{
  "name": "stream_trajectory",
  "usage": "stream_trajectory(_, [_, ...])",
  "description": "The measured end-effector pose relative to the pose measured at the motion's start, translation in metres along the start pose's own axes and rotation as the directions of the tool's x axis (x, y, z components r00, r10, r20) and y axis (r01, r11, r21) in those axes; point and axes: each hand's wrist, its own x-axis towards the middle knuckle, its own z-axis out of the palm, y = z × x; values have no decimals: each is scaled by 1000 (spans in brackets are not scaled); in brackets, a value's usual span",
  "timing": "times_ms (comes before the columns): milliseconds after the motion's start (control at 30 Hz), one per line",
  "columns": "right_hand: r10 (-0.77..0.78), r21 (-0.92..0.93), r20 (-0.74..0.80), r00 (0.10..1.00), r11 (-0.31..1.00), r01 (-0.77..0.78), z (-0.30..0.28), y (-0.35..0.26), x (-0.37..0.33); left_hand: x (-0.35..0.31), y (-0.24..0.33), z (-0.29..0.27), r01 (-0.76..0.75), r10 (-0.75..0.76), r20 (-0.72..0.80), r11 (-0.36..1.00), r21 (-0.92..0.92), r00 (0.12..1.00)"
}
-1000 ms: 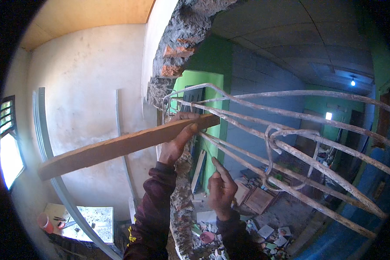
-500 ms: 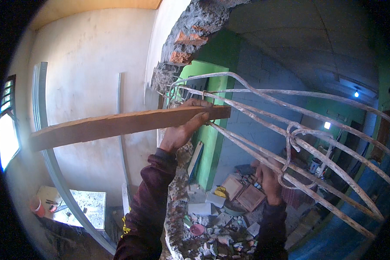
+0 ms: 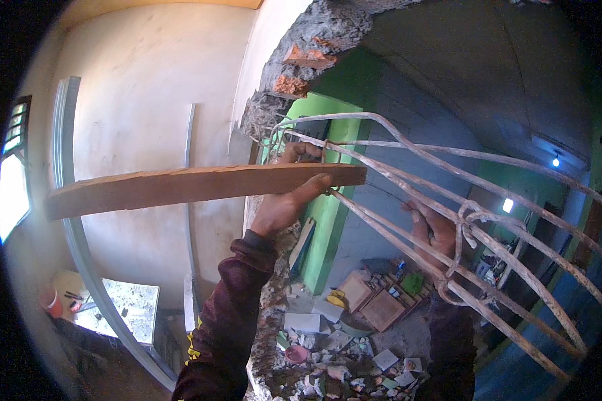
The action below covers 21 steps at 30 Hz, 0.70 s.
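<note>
My left hand (image 3: 284,204) grips a long brown wooden board (image 3: 174,189) near its right end. The thumb presses on the board's near face and the fingers curl over its top edge. That end lies against a cage of rusty steel reinforcing bars (image 3: 408,175), tied with bent stirrups. My right hand (image 3: 438,230) is behind the lower bars, partly hidden by them, its thumb and fingers pinched together. From its fingertips a faint thin wire (image 3: 386,188) runs toward the board's end. The board's left end sticks out freely in front of the pale wall.
A broken brick and concrete wall edge (image 3: 281,87) rises beside the bars. Rubble (image 3: 354,367), tiles and wooden panels (image 3: 383,309) lie on the floor below. Grey metal channels (image 3: 73,174) stand on the left, near a spattered white table (image 3: 130,307) with a red cup (image 3: 52,302).
My right hand has risen from below the bars toward the board's end, its fingers now pinched behind the bars. My left hand keeps its grip on the board. The view has shifted slightly.
</note>
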Motion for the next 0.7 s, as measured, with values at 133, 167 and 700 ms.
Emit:
stream_trajectory(133, [-210, -410, 208, 955, 868, 280, -5, -37, 29, -2, -1, 2, -30, 29, -12, 999, -22, 1000])
stream_trajectory(167, [-235, -347, 153, 960, 897, 275, 4, -42, 36, -2, -1, 2, -36, 35, -9, 999, -40, 999])
stream_trajectory(700, [-535, -630, 408, 740, 422, 652, 34, -44, 84, 2, -5, -6, -95, 95, 9, 972, 217, 995])
